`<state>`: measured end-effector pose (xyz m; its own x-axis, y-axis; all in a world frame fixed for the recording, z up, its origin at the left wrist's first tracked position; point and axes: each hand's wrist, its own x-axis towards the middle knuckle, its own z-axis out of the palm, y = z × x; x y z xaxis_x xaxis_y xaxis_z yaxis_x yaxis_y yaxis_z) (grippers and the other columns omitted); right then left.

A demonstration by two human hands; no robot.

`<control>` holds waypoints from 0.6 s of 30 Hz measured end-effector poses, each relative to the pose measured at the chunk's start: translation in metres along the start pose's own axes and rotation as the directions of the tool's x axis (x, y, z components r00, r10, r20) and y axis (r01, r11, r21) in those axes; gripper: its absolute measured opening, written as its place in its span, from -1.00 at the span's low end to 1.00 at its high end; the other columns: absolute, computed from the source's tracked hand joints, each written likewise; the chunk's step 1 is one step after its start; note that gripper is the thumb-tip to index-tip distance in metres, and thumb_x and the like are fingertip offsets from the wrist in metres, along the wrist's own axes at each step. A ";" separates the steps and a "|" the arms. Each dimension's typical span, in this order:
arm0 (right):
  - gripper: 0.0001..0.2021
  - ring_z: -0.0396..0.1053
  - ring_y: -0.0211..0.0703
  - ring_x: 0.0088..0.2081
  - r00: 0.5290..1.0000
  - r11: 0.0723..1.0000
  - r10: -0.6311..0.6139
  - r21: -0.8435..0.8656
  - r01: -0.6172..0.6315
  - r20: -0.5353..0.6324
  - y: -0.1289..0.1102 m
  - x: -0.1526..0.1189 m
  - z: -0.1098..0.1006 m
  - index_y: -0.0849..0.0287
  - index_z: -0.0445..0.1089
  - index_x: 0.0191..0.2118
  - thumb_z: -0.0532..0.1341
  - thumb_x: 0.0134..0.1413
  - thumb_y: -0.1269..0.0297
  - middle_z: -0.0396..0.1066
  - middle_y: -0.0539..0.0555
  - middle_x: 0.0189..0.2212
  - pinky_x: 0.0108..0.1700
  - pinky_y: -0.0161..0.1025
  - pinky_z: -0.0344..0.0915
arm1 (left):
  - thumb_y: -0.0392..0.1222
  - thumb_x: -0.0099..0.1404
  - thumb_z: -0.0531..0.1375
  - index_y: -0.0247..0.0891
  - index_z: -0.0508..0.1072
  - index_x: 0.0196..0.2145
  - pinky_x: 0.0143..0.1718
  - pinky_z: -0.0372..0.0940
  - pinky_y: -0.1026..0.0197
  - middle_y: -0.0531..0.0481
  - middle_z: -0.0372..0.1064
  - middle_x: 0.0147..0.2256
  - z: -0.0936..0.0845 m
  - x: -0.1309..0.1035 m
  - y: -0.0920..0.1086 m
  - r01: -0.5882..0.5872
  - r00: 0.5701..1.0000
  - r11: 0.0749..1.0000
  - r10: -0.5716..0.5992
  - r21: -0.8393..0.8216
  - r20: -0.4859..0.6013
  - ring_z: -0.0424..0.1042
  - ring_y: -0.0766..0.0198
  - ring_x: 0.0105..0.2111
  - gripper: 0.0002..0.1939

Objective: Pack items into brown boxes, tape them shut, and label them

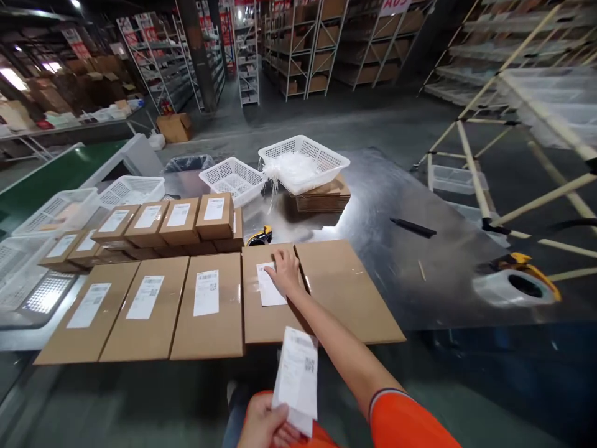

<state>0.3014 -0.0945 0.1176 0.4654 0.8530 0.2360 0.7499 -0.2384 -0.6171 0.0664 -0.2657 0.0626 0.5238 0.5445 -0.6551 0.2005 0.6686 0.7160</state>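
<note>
Low in the view, my left hand (pixel 267 423) pinches printed shipping labels (pixel 296 373), seemingly a small stack, by their lower edge. My right hand (pixel 285 272) lies with fingers spread on a cardboard box (pixel 261 326), over the right side of a white label (pixel 269 287) on its top. To the right, touching that box, is another cardboard box (pixel 347 292) with no label visible on top. On the left, several large boxes (pixel 205 339) in the same row carry white labels. Smaller labelled boxes (pixel 180 233) are stacked behind them.
Behind the boxes are a tape dispenser (pixel 260 236) and white baskets (pixel 233 177), one on flattened cardboard (pixel 324 202). Toward the right, a black knife-like tool (pixel 413 228) and another tape dispenser (pixel 517 286) lie on the metal table (pixel 373 186). A green conveyor (pixel 51 180) runs at left.
</note>
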 end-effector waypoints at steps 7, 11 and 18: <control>-0.35 -0.08 0.13 0.35 0.803 0.858 -0.440 -0.076 0.508 0.403 0.005 -0.021 0.008 0.27 0.14 0.29 0.16 0.17 0.04 0.01 0.27 0.33 0.36 0.11 -0.30 | 0.28 0.06 0.24 -0.29 0.61 -0.57 -0.28 0.33 0.12 -0.18 0.50 -0.46 -0.048 -0.028 0.016 -0.444 0.886 0.847 0.463 0.293 0.005 0.43 0.06 -0.39 -0.48; -0.33 -0.20 0.28 0.36 0.912 0.931 -0.283 -0.144 0.336 0.296 -0.005 -0.013 0.011 0.52 -0.01 0.32 0.04 0.27 0.11 -0.13 0.45 0.34 0.33 0.22 -0.36 | 0.21 0.12 0.24 -0.27 0.65 -0.44 -0.13 0.35 0.07 -0.19 0.55 -0.28 -0.058 -0.040 0.047 -0.445 0.894 0.860 0.443 0.248 0.068 0.48 -0.03 -0.24 -0.55; -0.40 -0.03 0.07 0.33 0.861 0.910 -0.279 0.405 0.095 0.425 -0.011 -0.135 -0.014 0.27 0.34 0.16 0.05 0.20 -0.10 0.16 0.25 0.27 0.36 0.05 -0.21 | 0.11 0.18 0.22 -0.22 0.65 -0.31 0.06 0.30 -0.02 -0.19 0.52 -0.06 -0.067 -0.052 0.071 -0.595 0.793 0.737 0.603 0.322 0.087 0.45 -0.10 -0.04 -0.63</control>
<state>0.2368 -0.2133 0.1028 -0.0085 0.9984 0.0561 0.5360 0.0519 -0.8426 -0.0020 -0.2124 0.1312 0.6083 0.7909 -0.0674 0.1029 0.0056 0.9947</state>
